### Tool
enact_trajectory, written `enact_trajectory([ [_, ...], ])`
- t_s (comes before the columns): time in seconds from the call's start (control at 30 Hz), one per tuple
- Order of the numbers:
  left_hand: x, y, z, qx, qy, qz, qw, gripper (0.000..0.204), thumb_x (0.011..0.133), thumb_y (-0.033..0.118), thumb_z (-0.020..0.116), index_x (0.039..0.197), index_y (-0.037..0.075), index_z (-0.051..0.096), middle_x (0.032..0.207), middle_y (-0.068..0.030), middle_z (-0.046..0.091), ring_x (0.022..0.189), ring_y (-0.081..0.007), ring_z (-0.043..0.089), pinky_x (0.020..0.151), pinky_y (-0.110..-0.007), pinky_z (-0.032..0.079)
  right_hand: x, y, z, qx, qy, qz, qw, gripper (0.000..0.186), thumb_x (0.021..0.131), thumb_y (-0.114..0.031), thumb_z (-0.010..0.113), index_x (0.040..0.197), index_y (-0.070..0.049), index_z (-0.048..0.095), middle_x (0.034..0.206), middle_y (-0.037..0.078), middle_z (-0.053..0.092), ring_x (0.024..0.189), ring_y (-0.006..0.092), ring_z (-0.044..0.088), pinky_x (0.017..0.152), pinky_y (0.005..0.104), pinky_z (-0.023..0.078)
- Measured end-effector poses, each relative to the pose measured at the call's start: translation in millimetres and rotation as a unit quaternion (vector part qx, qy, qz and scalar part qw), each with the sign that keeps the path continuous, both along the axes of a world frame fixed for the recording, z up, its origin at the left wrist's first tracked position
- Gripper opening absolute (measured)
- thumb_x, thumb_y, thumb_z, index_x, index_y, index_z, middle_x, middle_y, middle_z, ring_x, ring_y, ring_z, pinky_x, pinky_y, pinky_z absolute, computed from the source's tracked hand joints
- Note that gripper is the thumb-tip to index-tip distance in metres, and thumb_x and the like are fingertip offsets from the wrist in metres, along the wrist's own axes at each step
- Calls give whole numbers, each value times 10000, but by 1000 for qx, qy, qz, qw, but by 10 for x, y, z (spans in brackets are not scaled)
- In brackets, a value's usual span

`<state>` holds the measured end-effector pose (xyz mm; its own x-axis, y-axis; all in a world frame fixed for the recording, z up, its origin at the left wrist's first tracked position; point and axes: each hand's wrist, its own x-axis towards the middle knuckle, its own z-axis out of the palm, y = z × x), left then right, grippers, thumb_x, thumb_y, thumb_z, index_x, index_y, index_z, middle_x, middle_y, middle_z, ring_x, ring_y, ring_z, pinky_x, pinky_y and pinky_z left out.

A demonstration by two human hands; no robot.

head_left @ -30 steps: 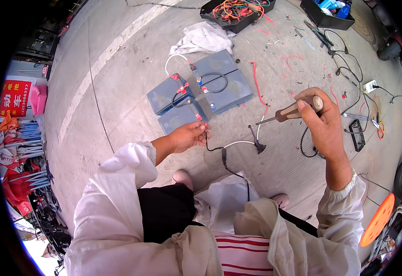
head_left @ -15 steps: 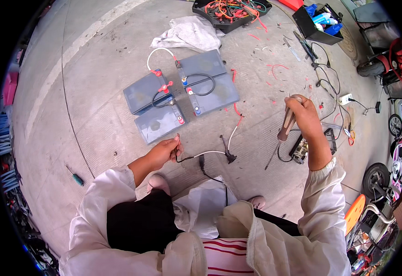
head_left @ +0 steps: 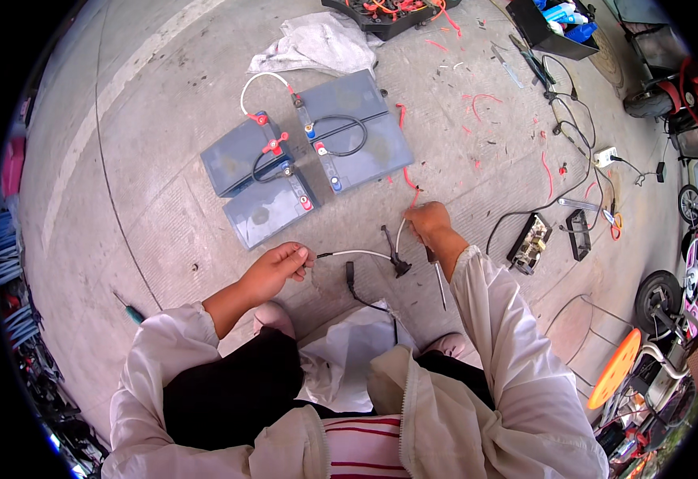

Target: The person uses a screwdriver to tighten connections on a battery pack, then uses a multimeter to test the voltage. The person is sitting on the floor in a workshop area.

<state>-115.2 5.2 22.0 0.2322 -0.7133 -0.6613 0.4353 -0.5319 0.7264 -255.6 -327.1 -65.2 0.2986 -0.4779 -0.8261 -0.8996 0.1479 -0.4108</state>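
Note:
My left hand (head_left: 283,265) is closed on the end of a thin white-and-black cable (head_left: 355,252), below the lower left battery. My right hand (head_left: 430,226) is closed on a screwdriver (head_left: 442,289) pointing downward, its fingertips at a red-and-white wire (head_left: 411,184). Between my hands a black connector piece (head_left: 400,265) joins the white cable, and a black plug (head_left: 351,275) lies on a cord. Beyond them are several grey batteries (head_left: 264,220) with red and blue terminals, linked by black loops (head_left: 341,150) and a white link cable (head_left: 263,74).
Ahead lie a crumpled cloth (head_left: 313,41), a black wire tray (head_left: 385,24) and a bottle box (head_left: 551,32). Rightward are cords, scissors (head_left: 614,227), an open circuit box (head_left: 530,243), an orange disc (head_left: 612,367) and wheels (head_left: 657,299). A green screwdriver (head_left: 131,311) lies left.
My right hand has moved left and down to the red-and-white wire with the screwdriver. My left hand has moved away from the battery terminal, still holding the cable. The view has shifted.

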Motion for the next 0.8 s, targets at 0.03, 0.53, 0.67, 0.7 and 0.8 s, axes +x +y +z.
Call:
enact_trajectory([
  [0.03, -6, -18, 1, -6, -6, -9, 1000, 423, 1107, 413, 421, 1188, 56, 633, 1088, -29, 633, 952, -125, 576, 909, -310, 510, -29, -23, -30, -5, -1, -1, 1000, 213, 847, -192, 756, 796, -34, 623, 720, 64, 634, 549, 165, 563, 441, 342, 434],
  [0.53, -15, -998, 563, -21, -414, -122, 902, 490, 1086, 360, 458, 1400, -7, 541, 1335, -145, 605, 1194, -277, 569, 1036, -396, 464, -789, -9, 2030, -390, -394, 338, 761, 174, 841, -27, 757, 894, -66, 596, 762, 78, 647, 610, 238, 617, 544, 323, 480],
  [0.67, -126, -1465, 783, -37, 21, -132, 990, 576, 1086, 461, 410, 1392, -7, 550, 1306, -146, 651, 1198, -305, 576, 1058, -428, 442, -919, 302, 1785, -371, -323, 515, 702, 160, 806, -138, 743, 920, -120, 632, 769, 53, 633, 647, 267, 658, 551, 388, 524],
  [0.7, -204, -1546, 768, -36, 66, -135, 988, 597, 1086, 483, 397, 1394, -5, 549, 1298, -144, 660, 1191, -296, 585, 1051, -431, 446, -951, 360, 1722, -368, -288, 562, 683, 127, 826, -188, 701, 925, -142, 637, 729, 42, 609, 647, 260, 670, 539, 404, 533],
  [0.8, -286, -1602, 762, -40, 200, -76, 976, 584, 1082, 482, 425, 1390, -2, 534, 1229, -136, 679, 1166, -269, 612, 1027, -422, 470, -1011, 479, 1587, -310, -292, 603, 675, 117, 843, -142, 646, 958, -128, 635, 750, 68, 641, 670, 281, 701, 527, 414, 548],
])
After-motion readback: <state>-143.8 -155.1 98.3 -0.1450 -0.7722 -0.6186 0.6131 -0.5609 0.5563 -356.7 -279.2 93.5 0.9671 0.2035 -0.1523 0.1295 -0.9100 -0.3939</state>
